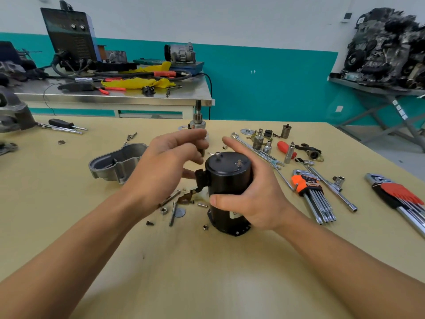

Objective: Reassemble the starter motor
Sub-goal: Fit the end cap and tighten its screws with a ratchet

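Observation:
The black cylindrical motor body (226,180) stands upright on the tan table (207,272), two studs poking up from its top. My right hand (248,189) grips its side, thumb across the front. My left hand (170,162) hovers just left of the body's top with fingers curled round a small part that is mostly hidden. The grey cast housing (117,163) lies open-side up to the left. A pinion shaft (197,118) stands upright behind my left hand. A brass terminal lead (187,198) hangs from the body's black grommet.
Loose bolts, a nut and a washer (179,212) lie in front of the body. Wrenches, sockets and a red-handled driver (286,149) sit to the right, with two hex key sets (315,196). A vise (13,116) stands at far left.

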